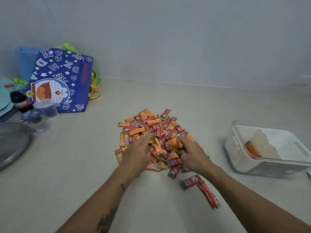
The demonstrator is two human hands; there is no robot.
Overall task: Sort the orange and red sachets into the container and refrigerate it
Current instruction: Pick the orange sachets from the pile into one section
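Pale beige countertop [84, 165] against grey wall. Mixed heap of orange and red foil sachets [151, 130] at centre. Left hand [137, 154] flat, fingers spread on heap; right hand [191, 153] curled into it, grip unclear. Clear rectangular plastic container [249, 167] right of heap.

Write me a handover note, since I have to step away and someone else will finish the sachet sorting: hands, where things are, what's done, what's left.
Left hand: spread flat on the near left of the sachet pile, gripping nothing visible.
Right hand: fingers curled into the pile's near right; whether it grips a sachet is unclear.
Pile: mixed orange and red, mid-counter. A few red sachets lie apart, nearer the person.
Container: right side, open, holding some orange sachets beside a white divider.
Done: few orange in.
Left: nearly all sorting, then refrigerating.
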